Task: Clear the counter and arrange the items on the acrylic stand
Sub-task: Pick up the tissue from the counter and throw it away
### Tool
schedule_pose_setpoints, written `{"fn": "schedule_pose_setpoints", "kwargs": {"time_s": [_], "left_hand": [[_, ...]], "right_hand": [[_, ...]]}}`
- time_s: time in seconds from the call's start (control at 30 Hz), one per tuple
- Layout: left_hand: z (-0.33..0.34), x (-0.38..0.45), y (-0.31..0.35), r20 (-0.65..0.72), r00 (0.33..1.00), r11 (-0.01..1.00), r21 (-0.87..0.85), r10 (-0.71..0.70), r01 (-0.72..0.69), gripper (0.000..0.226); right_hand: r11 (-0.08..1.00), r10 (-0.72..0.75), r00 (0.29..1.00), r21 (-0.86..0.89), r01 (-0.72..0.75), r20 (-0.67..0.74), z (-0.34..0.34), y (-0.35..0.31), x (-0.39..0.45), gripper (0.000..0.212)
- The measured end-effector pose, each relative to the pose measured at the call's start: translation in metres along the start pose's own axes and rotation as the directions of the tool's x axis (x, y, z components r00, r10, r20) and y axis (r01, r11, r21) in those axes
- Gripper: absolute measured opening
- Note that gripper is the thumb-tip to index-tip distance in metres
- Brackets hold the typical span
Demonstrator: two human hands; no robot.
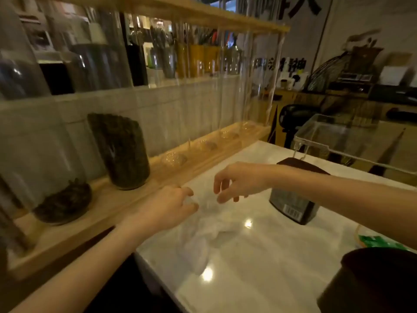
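A crumpled clear plastic bag (198, 242) lies on the white marble counter (259, 256). My left hand (171, 206) grips the bag's upper end, with the fingers curled around it. My right hand (239, 181) hovers just right of that end, fingers apart and curved, holding nothing. Behind my right wrist a black box with a barcode label (293, 206) stands on the counter. The clear acrylic stand (338, 136) sits at the counter's far right end.
Along the left, a wooden shelf (126, 199) carries tall glass jars of dark leaves (121, 152). A green packet (379, 241) and a dark round container (372, 281) sit at the counter's near right. More jars fill the upper shelf.
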State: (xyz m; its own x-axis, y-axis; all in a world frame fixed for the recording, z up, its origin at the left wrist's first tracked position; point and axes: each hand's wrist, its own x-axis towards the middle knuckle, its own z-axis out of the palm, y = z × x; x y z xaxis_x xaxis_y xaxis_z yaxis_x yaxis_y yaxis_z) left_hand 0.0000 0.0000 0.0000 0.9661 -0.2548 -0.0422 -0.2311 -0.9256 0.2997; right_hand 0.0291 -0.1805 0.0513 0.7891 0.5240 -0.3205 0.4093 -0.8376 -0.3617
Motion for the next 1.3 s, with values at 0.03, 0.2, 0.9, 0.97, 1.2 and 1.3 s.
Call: {"fn": "schedule_pose_setpoints", "kwargs": {"time_s": [0.03,0.2,0.9,0.97,1.2,1.3], "left_hand": [[0.003,-0.002,-0.003,0.025,1.000,1.000,-0.006,0.009,-0.009,0.045],[0.024,-0.003,-0.028,-0.004,0.997,0.996,0.048,0.072,-0.071,0.040],[0.008,-0.010,-0.026,-0.225,0.963,0.980,-0.100,0.148,-0.174,0.022],[-0.001,-0.010,-0.018,-0.268,0.948,0.974,-0.099,0.171,-0.204,0.022],[-0.027,-0.024,0.016,-0.332,0.912,0.931,-0.188,0.240,-0.314,0.027],[-0.032,-0.031,0.034,-0.335,0.894,0.903,-0.206,0.298,-0.378,0.030]], "right_hand": [[1.000,0.008,0.999,-0.028,-0.007,0.049,0.005,-0.003,0.003,0.036],[0.997,0.036,0.984,-0.080,-0.022,0.177,0.034,-0.008,0.017,0.044],[0.996,-0.071,0.997,-0.047,0.070,-0.033,0.035,-0.012,0.009,0.013],[0.999,-0.028,0.994,-0.022,0.026,-0.108,0.026,-0.014,-0.001,0.014],[0.991,0.077,0.881,0.132,-0.017,-0.467,0.007,-0.024,-0.065,0.023],[0.977,0.157,0.780,0.209,-0.035,-0.606,0.011,-0.026,-0.094,0.027]]}}
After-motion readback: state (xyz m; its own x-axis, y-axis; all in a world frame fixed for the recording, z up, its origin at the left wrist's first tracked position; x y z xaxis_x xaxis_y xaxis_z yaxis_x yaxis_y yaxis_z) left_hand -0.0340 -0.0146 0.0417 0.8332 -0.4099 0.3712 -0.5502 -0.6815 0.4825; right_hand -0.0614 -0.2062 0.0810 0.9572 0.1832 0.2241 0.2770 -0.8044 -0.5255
